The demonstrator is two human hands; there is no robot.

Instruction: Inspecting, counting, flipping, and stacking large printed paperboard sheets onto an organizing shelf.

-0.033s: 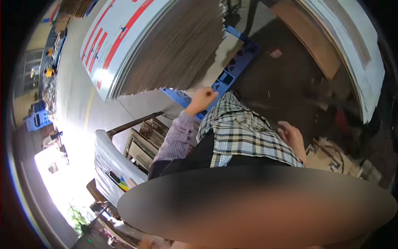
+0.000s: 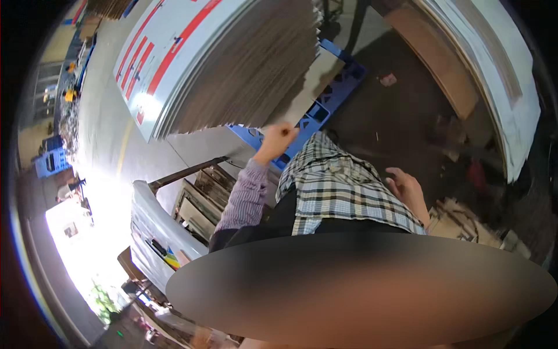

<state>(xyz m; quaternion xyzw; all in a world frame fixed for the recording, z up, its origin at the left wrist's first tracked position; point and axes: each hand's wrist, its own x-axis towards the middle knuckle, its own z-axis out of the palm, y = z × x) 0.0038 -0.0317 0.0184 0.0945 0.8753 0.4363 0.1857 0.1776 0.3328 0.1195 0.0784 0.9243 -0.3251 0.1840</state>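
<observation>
My left hand (image 2: 275,141) is raised in front of me with its fingers curled into a loose fist, and I see nothing in it. It is near the lower edge of a tall stack of cardboard sheets (image 2: 244,70), whose top sheet is white with red stripes. Under the stack is a blue plastic pallet (image 2: 328,96). Lower down on the right, my right hand (image 2: 408,191) hangs beside the plaid apron (image 2: 343,189) I wear. Its fingers are apart and partly bent, with nothing visible in them.
On the right stands another stack with white sheets (image 2: 517,125) and a brown board (image 2: 436,64). To the left is a metal-framed cart (image 2: 192,200) beside a film-covered surface (image 2: 154,232) holding pens. Scrap cardboard (image 2: 465,221) lies low on the right; a small crumpled scrap (image 2: 388,79) is on the floor.
My left hand has shifted slightly left. The right hand is nearly where it was. The stacks and floor sit slightly differently in the picture.
</observation>
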